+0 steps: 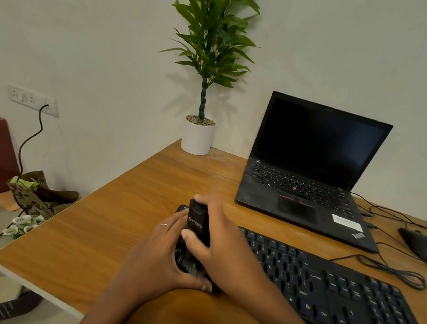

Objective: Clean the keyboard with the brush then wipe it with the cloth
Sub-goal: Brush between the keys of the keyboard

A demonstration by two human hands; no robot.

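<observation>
Keyboard lying on desk, long axis running rightward from my hands. Right hand gripping brush, bristles down at left end; left hand touching, fingers straight.

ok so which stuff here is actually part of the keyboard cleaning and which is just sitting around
In the job:
- keyboard
- brush, bristles down on the keys
- right hand, gripping the brush
- left hand, at the keyboard's left end

Just lying about:
- laptop
- mouse
- potted plant

No cloth is in view.
</observation>
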